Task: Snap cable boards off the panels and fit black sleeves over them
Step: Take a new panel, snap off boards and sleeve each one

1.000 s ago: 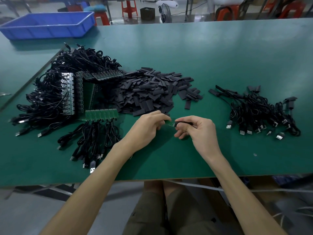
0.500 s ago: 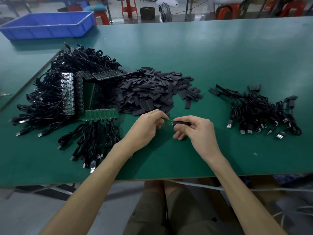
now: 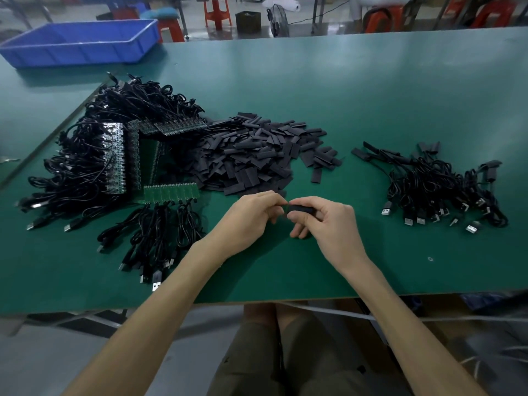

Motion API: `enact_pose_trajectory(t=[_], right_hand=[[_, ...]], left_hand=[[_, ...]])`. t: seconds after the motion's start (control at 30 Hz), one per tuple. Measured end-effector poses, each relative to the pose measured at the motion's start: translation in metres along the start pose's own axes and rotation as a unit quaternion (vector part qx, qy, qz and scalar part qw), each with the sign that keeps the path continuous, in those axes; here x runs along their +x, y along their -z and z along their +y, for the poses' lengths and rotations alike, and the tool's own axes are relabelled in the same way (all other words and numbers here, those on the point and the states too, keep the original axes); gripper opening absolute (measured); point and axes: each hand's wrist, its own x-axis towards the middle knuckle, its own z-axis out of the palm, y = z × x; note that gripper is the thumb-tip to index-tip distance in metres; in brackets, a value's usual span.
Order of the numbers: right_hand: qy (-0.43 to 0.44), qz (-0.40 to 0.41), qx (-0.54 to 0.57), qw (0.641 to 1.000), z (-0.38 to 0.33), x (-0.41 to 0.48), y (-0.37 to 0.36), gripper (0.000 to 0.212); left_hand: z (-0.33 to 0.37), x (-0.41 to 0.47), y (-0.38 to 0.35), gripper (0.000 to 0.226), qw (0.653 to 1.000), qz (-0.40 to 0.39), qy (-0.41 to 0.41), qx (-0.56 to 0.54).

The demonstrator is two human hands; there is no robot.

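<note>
My right hand (image 3: 325,224) pinches a black sleeve (image 3: 300,208) between thumb and forefinger, just above the green table. My left hand (image 3: 251,215) meets it from the left, fingertips pinching the sleeve's left end; the small cable board is hidden inside the sleeve and fingers. A heap of loose black sleeves (image 3: 257,155) lies right behind my hands. Green board panels (image 3: 171,191) with black cables attached sit to the left in a big cable pile (image 3: 94,155). Sleeved cables (image 3: 437,190) are piled to the right.
A blue plastic bin (image 3: 83,42) stands at the far left corner of the green table (image 3: 357,95). Loose cables with USB plugs (image 3: 151,241) trail toward the table's front edge on the left. Red stools and a fan stand on the floor beyond.
The green board tip that showed between my hands has disappeared into the sleeve. My hands have closed together and now touch at the sleeve's left end.
</note>
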Motion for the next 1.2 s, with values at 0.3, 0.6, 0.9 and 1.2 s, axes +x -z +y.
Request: enact_pose_trajectory(t=[0.3, 0.6, 0.9, 1.2], right_hand=[[-0.007, 0.032, 0.007, 0.999, -0.002, 0.003, -0.001, 0.01], [-0.031, 0.027, 0.125, 0.991, 0.002, 0.005, 0.006, 0.007], [-0.026, 0.012, 0.047, 0.998, -0.001, 0.005, 0.003, 0.018], [0.109, 0.044, -0.258, 0.959, -0.008, -0.002, -0.009, 0.021]], left_hand=[[0.002, -0.004, 0.0, 0.017, 0.994, 0.093, -0.025, 0.042], [0.002, -0.003, 0.003, 0.014, 0.995, 0.071, 0.031, -0.071], [0.001, 0.0, 0.006, 0.011, 0.981, 0.048, 0.078, -0.169], [-0.001, -0.004, 0.003, 0.009, 0.977, 0.044, 0.074, -0.193]])
